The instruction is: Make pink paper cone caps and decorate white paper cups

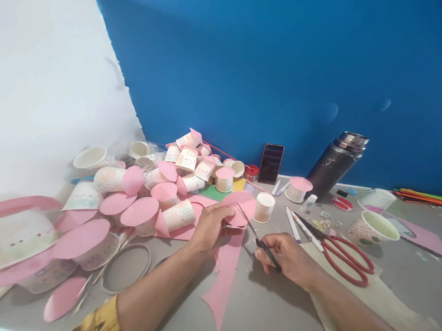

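Observation:
My left hand (209, 227) pinches a pink paper piece (239, 208), a rounded shape with a long strip (224, 274) trailing down onto the grey table (271, 310). My right hand (289, 255) is closed round the black handles of small scissors (256, 234), whose thin blades point up into the pink paper's edge. Both hands hover just above the table, close together.
A heap of paper cups with pink round lids (158, 191) fills the left. Large red-handled scissors (341, 252), pens (293, 224), a phone (271, 163), a dark flask (336, 163) and more cups (371, 229) stand behind and to the right. A ring (126, 268) lies front left.

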Demonstrator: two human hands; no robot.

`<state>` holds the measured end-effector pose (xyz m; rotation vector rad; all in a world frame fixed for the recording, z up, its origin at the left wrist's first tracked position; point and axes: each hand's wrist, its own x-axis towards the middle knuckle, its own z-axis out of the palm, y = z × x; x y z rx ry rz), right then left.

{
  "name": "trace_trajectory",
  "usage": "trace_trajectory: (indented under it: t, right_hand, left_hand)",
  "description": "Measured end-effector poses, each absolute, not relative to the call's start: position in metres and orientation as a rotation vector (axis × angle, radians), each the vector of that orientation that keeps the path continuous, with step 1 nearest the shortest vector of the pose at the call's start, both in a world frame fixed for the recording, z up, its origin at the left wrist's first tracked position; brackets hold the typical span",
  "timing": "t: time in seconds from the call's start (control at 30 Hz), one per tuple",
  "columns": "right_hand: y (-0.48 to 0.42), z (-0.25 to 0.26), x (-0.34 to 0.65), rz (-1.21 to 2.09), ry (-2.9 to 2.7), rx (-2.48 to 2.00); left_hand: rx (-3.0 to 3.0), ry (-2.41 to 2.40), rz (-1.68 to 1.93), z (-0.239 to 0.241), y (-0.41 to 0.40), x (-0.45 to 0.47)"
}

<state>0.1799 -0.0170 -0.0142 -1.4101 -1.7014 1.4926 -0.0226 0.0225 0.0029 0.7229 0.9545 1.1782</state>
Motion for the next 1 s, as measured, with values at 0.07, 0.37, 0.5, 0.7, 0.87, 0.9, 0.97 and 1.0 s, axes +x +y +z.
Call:
trace_trajectory:
  t: [0.07,0.37,0.5,0.7,0.87,0.9,0.97,1.0]
  right_hand:
    - [-0.0167,-0.0137,0.1796,1.481,-1.696,-1.438]
    - [-0.017,-0.0098,0.1775,1.449,-1.704,-1.497]
    - [-0.0172,-0.0084,0.1765,1.442,-1.708,-1.486]
    - [-0.0164,-0.0106,0.1778,1.458,-1.699,-1.48]
    - [-0.0159,-0.0137,0.1791,1.5,-1.697,-1.448]
    - [-0.016,-0.0136,0.1791,1.509,-1.701,-1.432]
    - [-0.0162,-0.0126,0.1786,1.518,-1.7,-1.411]
    - [-0.0163,-0.0119,0.1783,1.519,-1.701,-1.407]
  left_hand:
    - [0.714,0.953,1.189,0.0037,0.0221,-0.0225]
    - [0.718,0.941,1.237,0.0026,0.0241,-0.0231]
    - [0.718,0.934,1.245,0.0026,0.0244,-0.0224]
    - [0.703,0.931,1.249,0.0048,0.0236,-0.0219]
    - [0.7,0.948,1.244,0.0071,0.0229,-0.0225]
    - [0.703,0.95,1.243,0.007,0.0229,-0.0226]
    - [0.708,0.951,1.24,0.0066,0.0228,-0.0226]
    - [0.711,0.949,1.238,0.0063,0.0227,-0.0224]
